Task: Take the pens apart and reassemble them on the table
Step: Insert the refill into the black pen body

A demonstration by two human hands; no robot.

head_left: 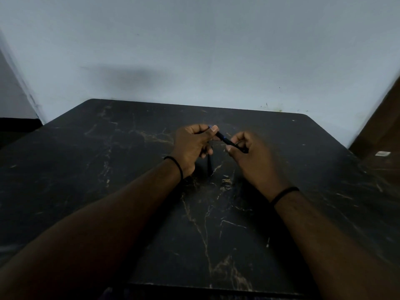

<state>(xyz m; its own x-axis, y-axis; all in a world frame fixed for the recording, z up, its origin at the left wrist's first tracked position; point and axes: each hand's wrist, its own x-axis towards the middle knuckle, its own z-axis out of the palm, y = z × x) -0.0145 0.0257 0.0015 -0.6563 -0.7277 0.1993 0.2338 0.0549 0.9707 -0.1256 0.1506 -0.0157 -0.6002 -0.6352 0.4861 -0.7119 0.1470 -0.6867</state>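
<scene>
pen [225,141] ends buried in both fists | second dark stick [209,167] under left hand [190,148], too murky to call

left hand [191,146] fingers curled, right hand [252,158] fingers pinching

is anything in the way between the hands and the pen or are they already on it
Nothing stands between: both the left hand and right hand already grip the dark pen, held above the table.

pen [225,140] between left hand [190,146] and right hand [253,156] | both above table [86,169] | wall [194,50] behind
</scene>
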